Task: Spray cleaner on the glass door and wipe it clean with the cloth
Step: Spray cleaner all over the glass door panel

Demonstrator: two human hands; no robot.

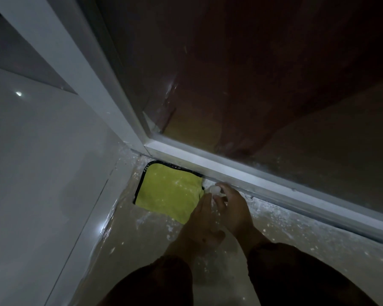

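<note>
Both hands (219, 208) on small white object, yellow cloth (168, 191) just left

Dim light; a glossy grey wall (31, 162) stands at left, catching a small bright glint; the brownish floor (296, 235) is speckled with white flecks.

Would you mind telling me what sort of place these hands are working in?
Probably a dim indoor corner at the foot of a glass door: its white frame meets a pale wall there, with a yellow cloth lying on the speckled floor.
</note>
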